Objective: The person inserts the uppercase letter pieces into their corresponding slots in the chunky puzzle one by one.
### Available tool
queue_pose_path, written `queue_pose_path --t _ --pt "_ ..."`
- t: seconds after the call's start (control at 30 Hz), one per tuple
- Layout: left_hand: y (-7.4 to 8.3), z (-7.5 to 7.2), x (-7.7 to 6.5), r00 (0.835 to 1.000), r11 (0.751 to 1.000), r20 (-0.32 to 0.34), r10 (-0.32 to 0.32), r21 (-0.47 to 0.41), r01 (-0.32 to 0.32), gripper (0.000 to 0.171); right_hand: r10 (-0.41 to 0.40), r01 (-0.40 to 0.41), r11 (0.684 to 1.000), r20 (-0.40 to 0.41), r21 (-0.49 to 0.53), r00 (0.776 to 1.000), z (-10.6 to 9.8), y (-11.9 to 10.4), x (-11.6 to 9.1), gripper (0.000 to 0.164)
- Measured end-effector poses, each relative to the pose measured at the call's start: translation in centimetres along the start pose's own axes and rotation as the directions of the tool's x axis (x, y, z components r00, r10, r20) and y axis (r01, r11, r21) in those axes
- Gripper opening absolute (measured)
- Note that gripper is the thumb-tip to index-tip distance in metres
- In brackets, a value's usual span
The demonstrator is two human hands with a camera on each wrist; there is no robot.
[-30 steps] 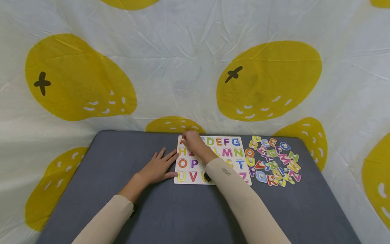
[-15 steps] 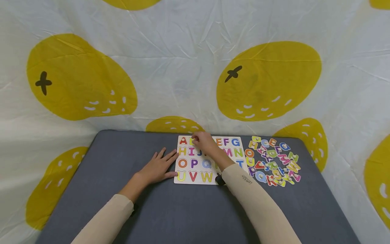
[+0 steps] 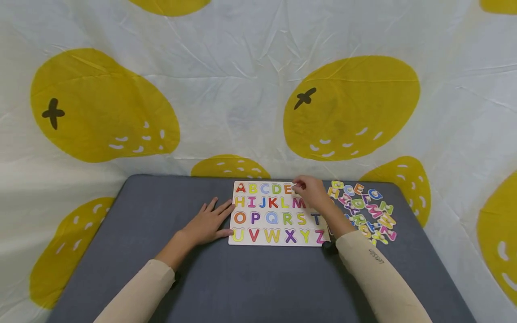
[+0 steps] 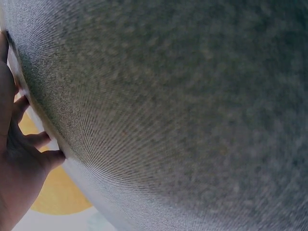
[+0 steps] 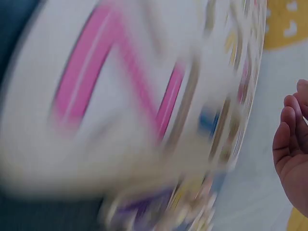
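A pale alphabet puzzle board (image 3: 264, 226) with coloured letter outlines in rows lies towards the far side of the table. My left hand (image 3: 203, 224) is spread flat, thumb and fingertips at the board's left edge. Over the top right corner is my right hand (image 3: 314, 193), fingers loosely bent and holding nothing; it covers the F and G places. In the right wrist view the same hand (image 5: 294, 159) shows at the right border, above the blurred board (image 5: 43, 159). A red A piece (image 3: 240, 188) sits in the top left slot.
Several loose letter pieces, among them a pink M (image 3: 374, 210) and a green R (image 3: 358, 219), lie scattered just right of the board, partly behind the right forearm. The grey table (image 3: 242, 282) meets a white curtain (image 3: 234, 98) with yellow fruit prints at its far edge.
My right hand has left the A at the board's top left and moved right along the top row, uncovering B to E. The left hand stays in place.
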State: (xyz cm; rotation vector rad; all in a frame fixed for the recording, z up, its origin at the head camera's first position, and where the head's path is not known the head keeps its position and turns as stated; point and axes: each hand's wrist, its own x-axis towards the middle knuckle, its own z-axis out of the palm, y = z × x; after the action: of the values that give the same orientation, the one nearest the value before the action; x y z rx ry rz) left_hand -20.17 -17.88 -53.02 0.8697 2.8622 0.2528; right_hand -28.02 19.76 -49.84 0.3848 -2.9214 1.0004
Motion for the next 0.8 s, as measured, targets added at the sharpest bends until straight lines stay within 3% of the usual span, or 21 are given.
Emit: queue_pose_path --t 0.3,0.47,0.63,0.8 --pt "-0.3 0.3 -0.1 1.0 1.0 -0.011 0.004 0.015 -0.004 0.087 0.081 -0.085 0.996 -0.098 -0.035 0.992 -4.0 5.9 -1.7 0.026" --pt "-0.2 0.1 -0.1 1.0 1.0 -0.013 0.007 0.003 -0.007 0.087 0.178 -0.19 0.979 -0.15 -0.074 0.973 -5.4 8.7 -2.0 0.027" --pt "0.0 0.1 -0.1 1.0 1.0 -0.011 0.011 -0.006 -0.011 0.086 0.278 -0.293 0.953 -0.152 -0.081 0.948 -6.0 10.3 -1.9 0.026" --pt "0.0 0.2 -0.1 1.0 1.0 -0.009 0.001 -0.008 -0.001 0.086 0.336 -0.348 0.934 -0.13 -0.08 0.933 -6.1 10.6 -1.6 0.026"
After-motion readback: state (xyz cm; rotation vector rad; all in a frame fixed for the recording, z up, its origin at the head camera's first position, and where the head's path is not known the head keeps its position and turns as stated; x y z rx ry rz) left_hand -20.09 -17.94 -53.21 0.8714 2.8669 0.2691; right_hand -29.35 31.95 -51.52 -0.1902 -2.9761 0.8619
